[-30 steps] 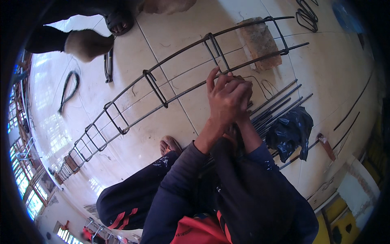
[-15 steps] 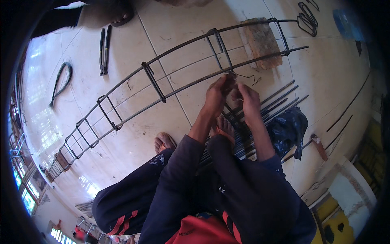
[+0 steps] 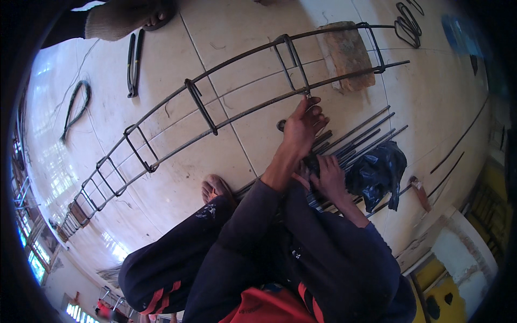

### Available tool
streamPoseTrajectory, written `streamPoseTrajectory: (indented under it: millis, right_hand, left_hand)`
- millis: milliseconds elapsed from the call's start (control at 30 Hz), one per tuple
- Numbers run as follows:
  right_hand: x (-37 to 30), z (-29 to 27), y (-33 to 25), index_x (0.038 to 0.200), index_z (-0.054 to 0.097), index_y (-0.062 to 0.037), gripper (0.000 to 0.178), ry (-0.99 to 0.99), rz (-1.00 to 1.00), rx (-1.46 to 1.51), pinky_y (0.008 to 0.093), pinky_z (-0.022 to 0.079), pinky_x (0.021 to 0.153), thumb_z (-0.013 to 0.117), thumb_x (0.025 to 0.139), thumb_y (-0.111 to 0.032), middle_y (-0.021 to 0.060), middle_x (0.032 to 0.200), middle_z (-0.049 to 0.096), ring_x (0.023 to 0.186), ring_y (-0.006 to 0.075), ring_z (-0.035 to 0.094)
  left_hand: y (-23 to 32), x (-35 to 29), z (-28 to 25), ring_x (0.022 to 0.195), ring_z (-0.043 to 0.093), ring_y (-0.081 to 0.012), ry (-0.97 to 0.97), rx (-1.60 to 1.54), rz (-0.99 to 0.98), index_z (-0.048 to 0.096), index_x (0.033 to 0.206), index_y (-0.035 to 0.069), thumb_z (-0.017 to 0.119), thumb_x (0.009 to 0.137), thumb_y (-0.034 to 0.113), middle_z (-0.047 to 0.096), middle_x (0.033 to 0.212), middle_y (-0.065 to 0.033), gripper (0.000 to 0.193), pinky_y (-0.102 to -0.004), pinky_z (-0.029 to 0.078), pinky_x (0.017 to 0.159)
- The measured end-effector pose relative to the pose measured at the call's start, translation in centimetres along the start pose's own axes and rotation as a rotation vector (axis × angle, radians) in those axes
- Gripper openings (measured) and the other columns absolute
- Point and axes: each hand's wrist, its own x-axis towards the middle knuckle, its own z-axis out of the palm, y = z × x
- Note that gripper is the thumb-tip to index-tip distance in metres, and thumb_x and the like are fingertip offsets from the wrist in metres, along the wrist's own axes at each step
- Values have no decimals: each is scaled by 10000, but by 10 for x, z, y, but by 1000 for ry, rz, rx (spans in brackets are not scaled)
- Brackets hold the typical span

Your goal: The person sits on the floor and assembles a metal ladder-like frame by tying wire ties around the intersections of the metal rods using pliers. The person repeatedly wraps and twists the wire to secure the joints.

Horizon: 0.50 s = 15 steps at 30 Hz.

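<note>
A long ladder-like cage of steel rebar with square stirrups [image 3: 202,107] curves across the tiled floor. My left hand [image 3: 302,125] is at its near bar, thumb and forefinger pinched on a tie wire [image 3: 308,97] beside a stirrup; the other fingers are loosely curled. Lower, by my knee, my right hand [image 3: 329,175] closes around the dark handles of what look like pincers. Their rounded head [image 3: 281,125] shows left of my left wrist; the wrist hides the middle. Beneath my hands lie several loose steel bars [image 3: 362,139].
A rough brick block [image 3: 347,56] props the cage's right end. Black plastic [image 3: 379,175] lies over the bars, near a hammer [image 3: 420,194]. Another pair of pincers [image 3: 134,64] and a wire coil [image 3: 78,107] are at left. Bent stirrups [image 3: 407,26] lie far right. A person's foot [image 3: 156,16] is far left.
My right hand has left the wire at the joint and dropped toward my knee, onto the dark handles. My left hand stays at the joint, shifted slightly right. The other person's foot moved slightly.
</note>
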Motion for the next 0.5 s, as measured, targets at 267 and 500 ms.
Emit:
streamPoseTrajectory:
  millis: [267,500]
  right_hand:
    - [18,-13,20,1188,471,45,460,-71,90,395,496,470,806,572,847,-246,295,1048,577,946,459,575]
    - [41,0,-12,1100,535,5,402,130,106,505,511,485,717,572,896,-338,250,871,638,854,443,620]
  left_hand:
    - [32,-20,32,662,443,-103,243,308,-38,567,1086,-40,547,949,360,464,754,-5,423,-251,426,622]
    - [37,-30,48,680,491,-108,339,508,1,512,1138,-70,531,961,257,506,769,-30,372,-237,431,604]
